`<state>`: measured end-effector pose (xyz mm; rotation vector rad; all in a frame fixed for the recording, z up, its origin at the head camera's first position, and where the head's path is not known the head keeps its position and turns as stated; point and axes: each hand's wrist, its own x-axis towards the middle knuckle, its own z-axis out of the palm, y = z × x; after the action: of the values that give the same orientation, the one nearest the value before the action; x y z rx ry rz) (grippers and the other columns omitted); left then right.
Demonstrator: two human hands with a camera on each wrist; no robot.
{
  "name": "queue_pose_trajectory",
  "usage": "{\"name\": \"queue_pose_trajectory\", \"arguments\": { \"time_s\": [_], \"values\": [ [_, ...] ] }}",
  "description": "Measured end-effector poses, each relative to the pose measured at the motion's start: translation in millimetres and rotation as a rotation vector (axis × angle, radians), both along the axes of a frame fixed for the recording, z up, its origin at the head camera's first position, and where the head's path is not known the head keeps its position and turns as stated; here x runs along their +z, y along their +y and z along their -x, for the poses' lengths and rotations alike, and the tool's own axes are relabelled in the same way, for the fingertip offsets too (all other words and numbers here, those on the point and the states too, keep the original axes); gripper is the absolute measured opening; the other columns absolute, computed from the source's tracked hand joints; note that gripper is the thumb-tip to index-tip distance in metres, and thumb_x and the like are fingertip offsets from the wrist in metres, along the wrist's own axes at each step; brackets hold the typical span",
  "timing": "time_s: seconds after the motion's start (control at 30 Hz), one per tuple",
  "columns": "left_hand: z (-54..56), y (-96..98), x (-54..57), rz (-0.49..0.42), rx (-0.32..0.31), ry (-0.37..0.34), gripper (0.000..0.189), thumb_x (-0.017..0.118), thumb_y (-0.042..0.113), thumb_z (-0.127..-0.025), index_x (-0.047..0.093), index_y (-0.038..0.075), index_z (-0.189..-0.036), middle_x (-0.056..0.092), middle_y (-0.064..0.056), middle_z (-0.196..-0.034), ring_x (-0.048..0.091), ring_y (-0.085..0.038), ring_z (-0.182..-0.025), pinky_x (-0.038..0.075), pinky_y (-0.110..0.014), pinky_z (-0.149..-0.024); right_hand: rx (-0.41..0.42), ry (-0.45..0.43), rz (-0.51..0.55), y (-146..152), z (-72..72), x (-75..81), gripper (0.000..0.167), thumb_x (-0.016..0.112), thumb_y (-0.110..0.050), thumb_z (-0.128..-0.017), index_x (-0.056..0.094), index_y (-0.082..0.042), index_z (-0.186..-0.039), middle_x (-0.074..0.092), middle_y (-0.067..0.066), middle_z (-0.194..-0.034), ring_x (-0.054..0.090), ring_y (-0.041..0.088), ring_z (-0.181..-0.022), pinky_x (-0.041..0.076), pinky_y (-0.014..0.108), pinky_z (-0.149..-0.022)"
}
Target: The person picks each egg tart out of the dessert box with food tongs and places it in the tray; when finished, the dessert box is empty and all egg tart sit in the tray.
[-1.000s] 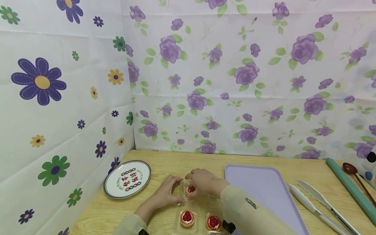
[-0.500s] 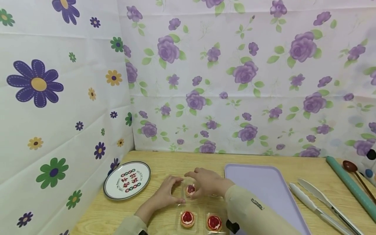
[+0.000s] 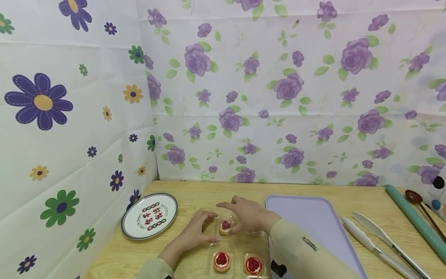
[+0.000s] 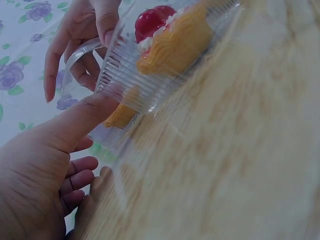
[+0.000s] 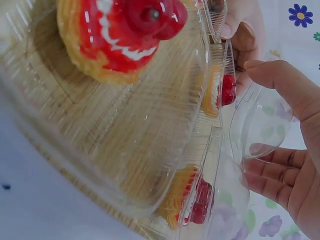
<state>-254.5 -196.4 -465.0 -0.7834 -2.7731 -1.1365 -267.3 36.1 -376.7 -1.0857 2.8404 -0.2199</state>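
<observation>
Left hand (image 3: 194,233) spread in a C beside far clear box (image 3: 226,217), nothing visibly held; contact unclear. Right hand (image 3: 250,214) spread wide around that box's clear lid (image 5: 272,117); can't tell if touching. Cherry-topped tart (image 3: 225,228) sits inside, between hands. Nearer: two boxed tarts (image 3: 222,262). Plate (image 3: 150,216) left, lilac tray (image 3: 306,209) right.

Bright head view, dim left-wrist view
</observation>
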Motion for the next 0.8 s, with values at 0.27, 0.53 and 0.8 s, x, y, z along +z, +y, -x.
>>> {"name": "queue_pose_trajectory", "arguments": {
  "time_s": [0.27,0.53,0.8],
  "values": [
    [-1.0,0.0,3.8,-0.011,-0.002,-0.029,0.075,0.079,0.048,-0.072,0.050,0.015,-0.133,0.051,-0.001,-0.121,0.049,-0.019,-0.112,0.044,-0.041,-0.098,-0.009,0.034,0.011,4,0.2,4.7,0.075,0.076,-0.051,-0.075,0.043,-0.032,-0.140,0.055,0.004,-0.120,0.059,0.014,-0.091,0.052,0.029,-0.068],
    [-0.1,-0.3,1.0,0.008,0.005,-0.013,0.076,0.078,0.050,-0.072,0.051,0.015,-0.133,0.052,-0.001,-0.121,0.049,-0.019,-0.112,0.044,-0.041,-0.097,-0.016,0.049,0.048,8,-2.2,15.7,0.076,0.076,-0.052,-0.075,0.042,-0.024,-0.137,0.055,0.003,-0.122,0.061,0.015,-0.093,0.054,0.031,-0.072],
    [-2.2,0.7,-0.9,0.003,-0.011,0.019,0.073,0.078,0.047,-0.074,0.051,0.012,-0.133,0.053,-0.003,-0.118,0.049,-0.019,-0.108,0.044,-0.037,-0.093,0.000,-0.011,0.200,18,-9.6,26.1,0.077,0.076,-0.048,-0.077,0.040,-0.023,-0.141,0.053,0.005,-0.133,0.060,0.024,-0.111,0.052,0.042,-0.091]
  ]
}}
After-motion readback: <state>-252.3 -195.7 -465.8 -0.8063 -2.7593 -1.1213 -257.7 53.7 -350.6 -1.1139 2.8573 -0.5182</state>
